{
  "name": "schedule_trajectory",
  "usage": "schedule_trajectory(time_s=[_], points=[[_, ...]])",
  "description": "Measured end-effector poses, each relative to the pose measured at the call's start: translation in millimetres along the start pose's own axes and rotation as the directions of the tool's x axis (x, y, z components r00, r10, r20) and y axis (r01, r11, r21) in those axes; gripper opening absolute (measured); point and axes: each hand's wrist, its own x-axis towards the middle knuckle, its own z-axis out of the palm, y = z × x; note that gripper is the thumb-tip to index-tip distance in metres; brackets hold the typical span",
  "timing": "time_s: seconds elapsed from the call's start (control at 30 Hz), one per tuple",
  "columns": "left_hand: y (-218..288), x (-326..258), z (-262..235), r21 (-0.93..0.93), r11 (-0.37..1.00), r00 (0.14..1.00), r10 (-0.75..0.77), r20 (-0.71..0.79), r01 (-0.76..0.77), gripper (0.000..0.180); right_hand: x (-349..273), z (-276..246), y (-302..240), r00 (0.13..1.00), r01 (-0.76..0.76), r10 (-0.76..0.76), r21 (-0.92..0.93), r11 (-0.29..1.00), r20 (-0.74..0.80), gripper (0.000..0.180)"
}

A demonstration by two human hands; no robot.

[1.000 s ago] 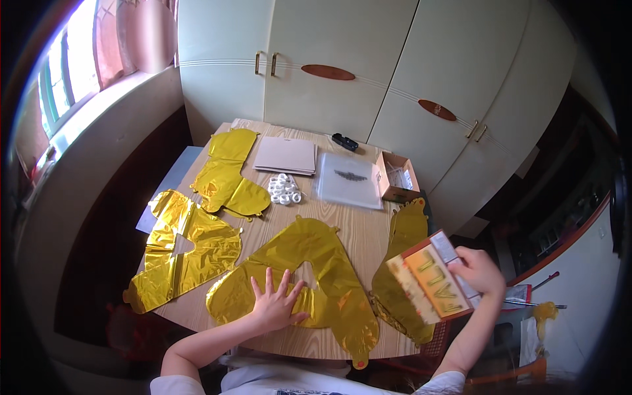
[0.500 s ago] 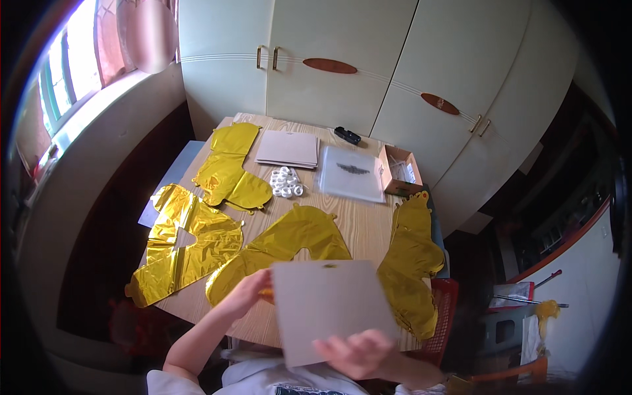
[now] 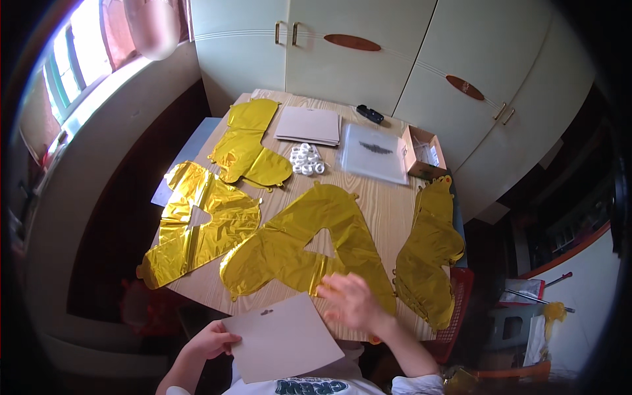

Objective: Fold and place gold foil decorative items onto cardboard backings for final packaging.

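Note:
My left hand [image 3: 214,338] pinches the left edge of a flat grey-beige card sheet [image 3: 283,339], thumb on top. The sheet has a small slot near its far edge and lies tilted over the table's front edge, close to my body. My right hand [image 3: 352,301] is off the sheet, fingers spread and slightly blurred, over the A-shaped gold foil balloon [image 3: 283,240]. I cannot tell whether it touches the foil. That balloon lies flat and deflated in the middle of the table [image 3: 375,204].
More flat gold foil balloons lie at far left [image 3: 247,141], left [image 3: 191,230] and right [image 3: 428,253]. Toward the back are stacked card sheets [image 3: 308,124], white ribbon rolls [image 3: 306,160], clear plastic bags [image 3: 375,164], a black object [image 3: 370,114] and an open cardboard box [image 3: 424,151].
The card sheet has moved left and down toward my body and turned. My right hand has let go of it and moved up over the middle balloon. My left hand has lowered with the sheet.

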Motion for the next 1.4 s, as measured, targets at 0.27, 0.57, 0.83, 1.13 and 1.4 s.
schedule_trajectory(time_s=[0.27,0.57,0.83,1.13,1.4], points=[[9,-12,36,-0.105,0.987,0.975,0.103,-0.196,-0.125,0.018,-16,18,40,0.948,-0.206,0.224,-0.098,0.974,0.225,0.075],[-18,17,69,-0.015,0.952,0.894,0.280,-0.351,-0.304,0.025,-18,25,41,0.959,-0.179,0.199,-0.115,0.977,0.202,0.074],[1,35,103,-0.323,0.946,0.998,-0.006,-0.058,-0.013,0.026,-19,23,40,0.947,-0.213,0.235,-0.121,0.970,0.219,0.075],[18,51,120,-0.240,0.956,0.974,-0.121,0.193,0.166,0.037,-13,27,47,0.942,-0.195,0.229,-0.153,0.969,0.246,0.072],[98,58,93,0.878,-0.325,0.545,0.691,0.474,-0.352,0.044,-22,23,48,0.948,-0.194,0.232,-0.181,0.964,0.220,0.069]])
